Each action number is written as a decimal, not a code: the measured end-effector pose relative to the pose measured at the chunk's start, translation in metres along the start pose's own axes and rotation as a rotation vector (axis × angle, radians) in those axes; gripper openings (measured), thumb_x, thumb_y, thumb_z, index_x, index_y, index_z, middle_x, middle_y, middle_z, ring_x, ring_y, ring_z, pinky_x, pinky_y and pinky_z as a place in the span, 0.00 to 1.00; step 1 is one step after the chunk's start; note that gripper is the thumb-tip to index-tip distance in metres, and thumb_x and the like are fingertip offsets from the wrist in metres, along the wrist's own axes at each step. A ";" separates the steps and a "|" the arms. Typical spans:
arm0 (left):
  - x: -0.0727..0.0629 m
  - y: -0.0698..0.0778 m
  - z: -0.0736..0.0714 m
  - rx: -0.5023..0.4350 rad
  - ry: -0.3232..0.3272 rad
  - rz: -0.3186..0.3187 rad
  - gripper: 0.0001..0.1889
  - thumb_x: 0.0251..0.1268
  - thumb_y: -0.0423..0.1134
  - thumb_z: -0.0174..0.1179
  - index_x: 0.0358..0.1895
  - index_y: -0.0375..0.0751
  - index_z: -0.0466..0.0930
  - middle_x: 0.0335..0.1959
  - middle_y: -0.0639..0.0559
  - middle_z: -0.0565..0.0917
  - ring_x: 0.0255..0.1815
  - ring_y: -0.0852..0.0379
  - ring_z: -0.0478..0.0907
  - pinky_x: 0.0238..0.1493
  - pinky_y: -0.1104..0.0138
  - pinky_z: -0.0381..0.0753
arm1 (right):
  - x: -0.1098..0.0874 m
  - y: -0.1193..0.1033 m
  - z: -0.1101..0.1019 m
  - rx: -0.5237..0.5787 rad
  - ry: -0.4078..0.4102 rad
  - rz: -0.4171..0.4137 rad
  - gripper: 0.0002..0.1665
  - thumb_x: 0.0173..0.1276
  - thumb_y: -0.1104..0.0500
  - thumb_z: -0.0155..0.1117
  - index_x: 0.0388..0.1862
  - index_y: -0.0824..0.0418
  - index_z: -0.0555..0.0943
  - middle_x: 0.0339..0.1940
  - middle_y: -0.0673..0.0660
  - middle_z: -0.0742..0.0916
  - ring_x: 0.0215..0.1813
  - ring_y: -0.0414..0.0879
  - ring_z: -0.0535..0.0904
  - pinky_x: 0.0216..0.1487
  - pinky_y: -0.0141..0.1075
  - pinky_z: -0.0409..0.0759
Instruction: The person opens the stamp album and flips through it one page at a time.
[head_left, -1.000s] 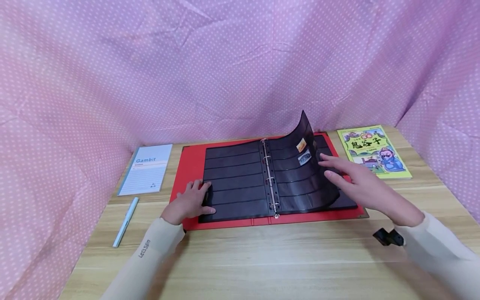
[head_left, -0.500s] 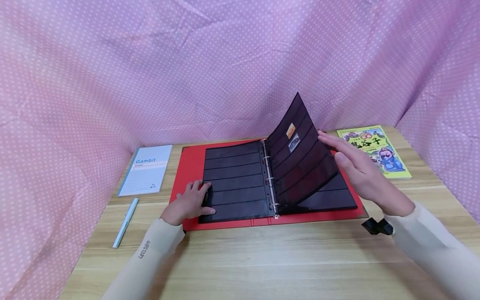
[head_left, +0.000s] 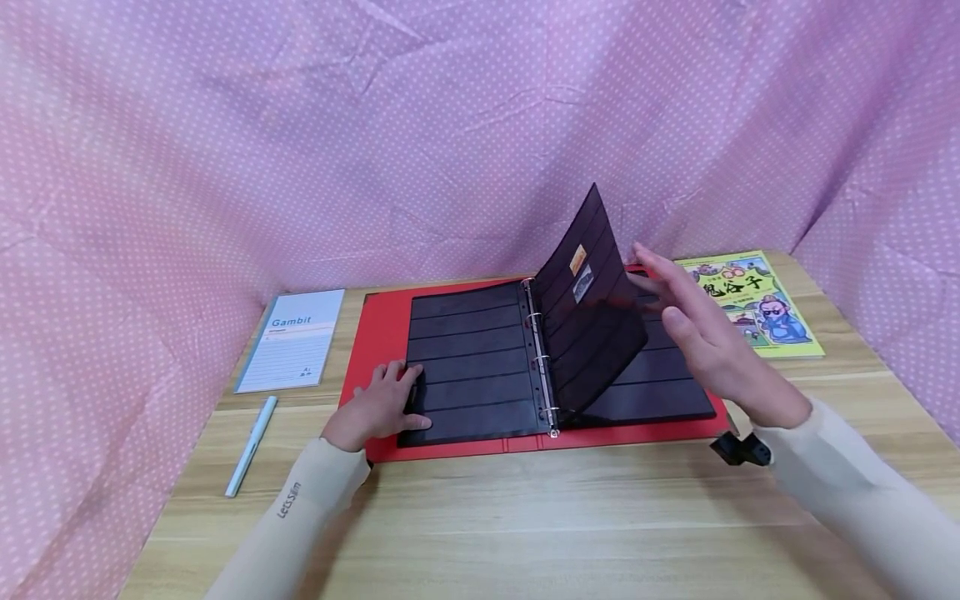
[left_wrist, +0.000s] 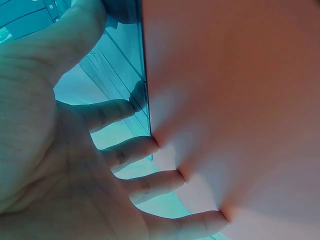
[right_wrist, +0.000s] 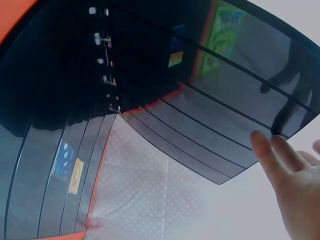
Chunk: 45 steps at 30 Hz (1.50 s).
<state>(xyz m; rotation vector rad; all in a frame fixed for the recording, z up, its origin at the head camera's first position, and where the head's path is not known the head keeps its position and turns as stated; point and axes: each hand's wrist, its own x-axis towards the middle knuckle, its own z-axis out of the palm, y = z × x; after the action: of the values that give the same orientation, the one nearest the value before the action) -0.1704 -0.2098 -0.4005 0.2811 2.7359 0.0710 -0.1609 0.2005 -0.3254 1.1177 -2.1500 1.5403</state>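
A red ring binder (head_left: 378, 342) lies open with black pocket pages held by metal rings (head_left: 538, 358). My left hand (head_left: 378, 404) rests at the binder's left side; in the left wrist view its spread fingertips touch the red cover (left_wrist: 240, 80). One black page (head_left: 588, 325) stands raised from the rings, tilted to the right, with an orange stamp (head_left: 577, 259) and a grey-blue stamp (head_left: 582, 283) in its pockets. My right hand (head_left: 708, 342) has its fingers straight behind that page, the fingertips touching its outer part. In the right wrist view the fingertips (right_wrist: 265, 142) meet the page's edge.
A white and blue notebook (head_left: 292, 340) lies on the left of the wooden table (head_left: 487, 525), with a light blue pen (head_left: 251, 446) below it. At the right is a yellow-green comic-style book (head_left: 780, 321), partly behind my right hand. A pink dotted cloth (head_left: 465, 150) hangs behind.
The stamp-bearing page has lifted from a curved, lower position to nearly upright, swinging left. My right hand has moved left and slightly up with it. My left hand stays put.
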 end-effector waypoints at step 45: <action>0.016 0.032 0.002 -0.032 0.004 0.005 0.45 0.59 0.62 0.58 0.76 0.53 0.47 0.73 0.35 0.48 0.69 0.28 0.45 0.59 0.34 0.57 | -0.002 0.046 0.096 -0.271 -0.612 0.291 0.25 0.71 0.55 0.57 0.67 0.55 0.71 0.72 0.49 0.66 0.73 0.47 0.53 0.68 0.54 0.55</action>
<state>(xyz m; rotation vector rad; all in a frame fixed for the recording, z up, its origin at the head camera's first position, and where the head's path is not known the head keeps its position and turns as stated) -0.1785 -0.1755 -0.4054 0.2792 2.7352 0.1164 -0.1726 0.1217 -0.3969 1.3495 -2.9266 1.0302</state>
